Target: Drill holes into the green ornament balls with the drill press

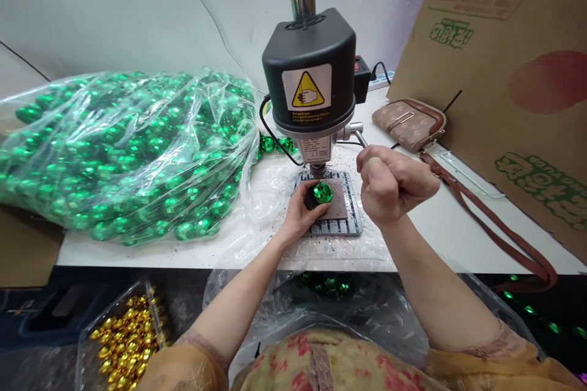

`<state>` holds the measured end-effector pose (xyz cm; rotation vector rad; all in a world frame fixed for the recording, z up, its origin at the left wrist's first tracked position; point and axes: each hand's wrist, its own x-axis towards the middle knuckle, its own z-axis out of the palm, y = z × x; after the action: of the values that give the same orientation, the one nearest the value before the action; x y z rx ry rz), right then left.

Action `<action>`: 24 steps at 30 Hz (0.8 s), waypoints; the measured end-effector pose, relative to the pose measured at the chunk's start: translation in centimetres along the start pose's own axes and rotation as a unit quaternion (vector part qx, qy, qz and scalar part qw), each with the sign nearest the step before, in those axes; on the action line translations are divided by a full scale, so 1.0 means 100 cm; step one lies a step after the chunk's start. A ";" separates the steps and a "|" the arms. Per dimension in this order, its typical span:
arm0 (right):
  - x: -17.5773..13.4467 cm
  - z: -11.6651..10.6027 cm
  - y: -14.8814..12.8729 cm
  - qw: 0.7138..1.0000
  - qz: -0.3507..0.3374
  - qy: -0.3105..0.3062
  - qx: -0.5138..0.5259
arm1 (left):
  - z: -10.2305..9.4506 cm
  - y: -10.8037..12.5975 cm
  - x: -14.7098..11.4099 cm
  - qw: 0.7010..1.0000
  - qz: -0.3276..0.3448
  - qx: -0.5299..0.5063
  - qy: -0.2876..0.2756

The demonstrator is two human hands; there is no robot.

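Observation:
A small bench drill press [309, 73] with a black head and a yellow warning sticker stands on the white table. Directly under its chuck [317, 168] is a shiny green faceted ball [323, 192]. My left hand [303, 209] grips this ball between thumb and fingers, on a flat brownish block [338, 200] over the slotted metal base [354, 220]. My right hand [389, 183] is closed in a fist around the press's feed lever [360, 135]; most of the lever's grip end is hidden by the fingers.
A large clear bag [137, 153] of green balls fills the table's left side. At right lie a patterned purse [408, 123] with a brown strap [495, 229] and a tall cardboard box [513, 73]. Below the table edge, a clear bin [123, 342] holds gold balls. Dark shavings surround the base.

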<state>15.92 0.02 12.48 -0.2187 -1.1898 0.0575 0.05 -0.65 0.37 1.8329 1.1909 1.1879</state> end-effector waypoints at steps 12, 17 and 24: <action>0.071 0.028 -0.005 0.977 0.194 0.058 0.065 | -0.004 0.027 -0.039 0.989 0.017 0.086 0.117; 0.067 0.030 -0.003 0.987 0.154 0.051 0.019 | -0.008 0.028 -0.123 0.935 0.312 0.164 -0.032; 0.066 0.029 -0.005 0.986 0.155 0.053 0.033 | -0.008 0.009 -0.156 0.902 0.341 0.192 -0.181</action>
<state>15.65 0.96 19.60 -0.3428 -1.0372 0.3544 -3.15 -15.37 -3.83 2.7676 0.5961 0.9083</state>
